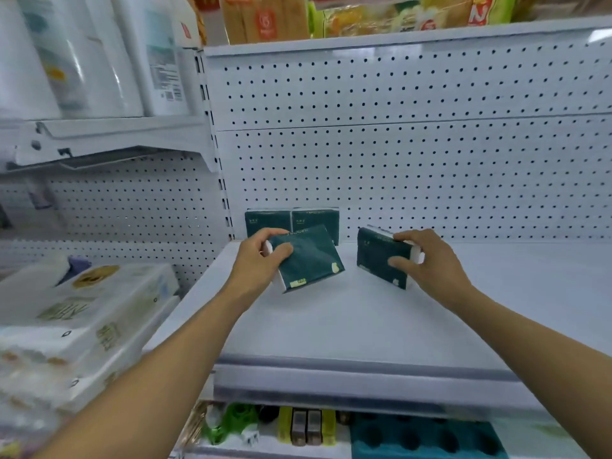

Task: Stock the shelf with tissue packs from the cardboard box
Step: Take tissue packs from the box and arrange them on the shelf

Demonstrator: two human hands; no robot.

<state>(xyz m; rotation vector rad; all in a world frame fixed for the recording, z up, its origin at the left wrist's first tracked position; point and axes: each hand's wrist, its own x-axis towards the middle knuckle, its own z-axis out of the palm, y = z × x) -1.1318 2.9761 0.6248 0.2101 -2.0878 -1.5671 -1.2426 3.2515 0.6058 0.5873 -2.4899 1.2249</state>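
White pegboard backs a white shelf (pixel 331 326) in a shop aisle. Two dark green tissue packs (pixel 291 220) stand upright side by side at the far left of the shelf, against the pegboard. Just in front of them the left hand (pixel 261 256) grips a third green pack (pixel 308 260) by its left end, fingers (pixel 281 250) curled over its face, the pack tilted and apparently held just above the shelf. To the right, a little apart, the right hand (pixel 427 260) grips a fourth green pack (pixel 377 256) by its right end, thumb on the face, fingers on top, also tilted. White wrapped paper goods (pixel 82 309) fill the neighbouring shelf at left, and large white rolls (pixel 82 54) sit above them. Small coloured goods (pixel 397 435) lie on the shelf below.
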